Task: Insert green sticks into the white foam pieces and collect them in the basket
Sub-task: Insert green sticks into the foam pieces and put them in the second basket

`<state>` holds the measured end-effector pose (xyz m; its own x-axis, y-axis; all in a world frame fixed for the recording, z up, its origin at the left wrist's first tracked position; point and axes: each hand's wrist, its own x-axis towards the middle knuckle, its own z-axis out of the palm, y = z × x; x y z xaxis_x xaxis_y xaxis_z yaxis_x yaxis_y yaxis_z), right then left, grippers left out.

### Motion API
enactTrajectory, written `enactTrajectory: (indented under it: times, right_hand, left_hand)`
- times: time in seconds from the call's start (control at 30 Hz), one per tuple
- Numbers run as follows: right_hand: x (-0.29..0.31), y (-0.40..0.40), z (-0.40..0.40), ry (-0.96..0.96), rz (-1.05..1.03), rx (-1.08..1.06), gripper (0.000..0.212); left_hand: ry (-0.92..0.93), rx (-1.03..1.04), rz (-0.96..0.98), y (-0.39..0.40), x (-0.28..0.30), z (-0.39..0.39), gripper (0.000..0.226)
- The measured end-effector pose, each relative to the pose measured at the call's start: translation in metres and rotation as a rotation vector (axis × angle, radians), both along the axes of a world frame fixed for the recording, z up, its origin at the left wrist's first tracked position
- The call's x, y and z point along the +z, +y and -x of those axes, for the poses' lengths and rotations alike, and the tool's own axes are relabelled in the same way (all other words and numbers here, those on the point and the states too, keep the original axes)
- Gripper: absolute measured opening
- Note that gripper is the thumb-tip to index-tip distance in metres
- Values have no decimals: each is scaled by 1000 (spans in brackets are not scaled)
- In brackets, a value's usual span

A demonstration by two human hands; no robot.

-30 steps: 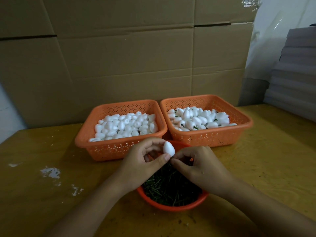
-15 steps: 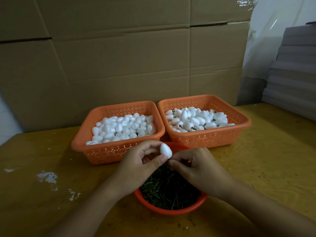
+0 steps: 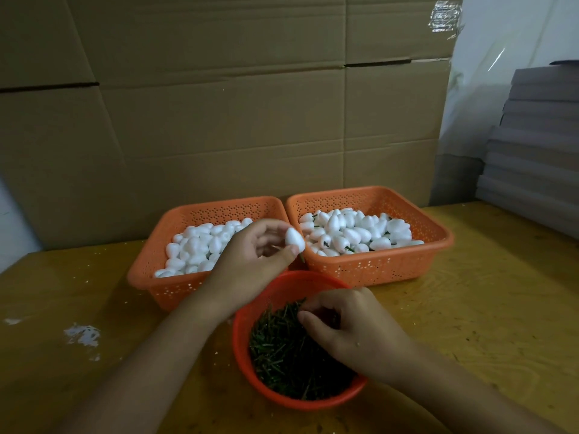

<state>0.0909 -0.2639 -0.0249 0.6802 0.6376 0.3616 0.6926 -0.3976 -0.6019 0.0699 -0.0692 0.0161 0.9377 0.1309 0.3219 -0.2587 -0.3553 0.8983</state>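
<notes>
On the wooden bench [image 3: 470,308], the left orange perforated plastic basket [image 3: 163,245] holds plain white foam pieces. The left hand [image 3: 250,261] has lifted away toward the right orange basket [image 3: 407,264], pinching a white egg-shaped foam piece [image 3: 294,240] with a stick in it: insertion looks done. The right hand [image 3: 354,327], fingers curled, has dropped into the round orange bowl of green sticks [image 3: 294,355], probably for another.

the left hand [image 3: 250,261] was raised, its forearm reaching in from lower left, thumb and curled fingers in a pinching grip on a small white egg-shaped foam piece [image 3: 294,238]. the right hand [image 3: 354,330] hung lower, palm down, fingers curled, thumb tucked toward the fingertips.
</notes>
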Motion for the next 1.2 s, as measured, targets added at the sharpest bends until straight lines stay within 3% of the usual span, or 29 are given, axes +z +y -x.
enactTrajectory:
  times: [0.23, 0.37, 0.53, 0.67, 0.77, 0.97, 1.1, 1.2]
  right_hand:
    - [3, -1, 4, -7, -14, 9, 30]
    - [3, -2, 4, -16, -9, 24, 31]
    - [3, -3, 4, -27, -11, 30, 30]
    - [2, -2, 4, -34, -9, 36, 30]
    - [2, -2, 4, -37, -16, 37, 30]
    - [1, -2, 3, -35, -15, 38, 31]
    - [1, -1, 2, -44, -1, 37, 34]
    - [0, -1, 2, -51, 16, 31, 36]
  left_hand:
    - [40, 156, -161, -20, 41, -82, 11]
    - [117, 222, -311, -15, 51, -107, 41]
    - [209, 384, -486, 35, 45, -109, 21]
    - [521, 323, -784, 86, 26, -97, 35]
    - [749, 213, -859, 100, 17, -90, 50]
    - [779, 137, -1212, 94, 11, -83, 43]
    - [788, 75, -1146, 92, 12, -80, 29]
    - [671, 67, -1019, 94, 14, -78, 15]
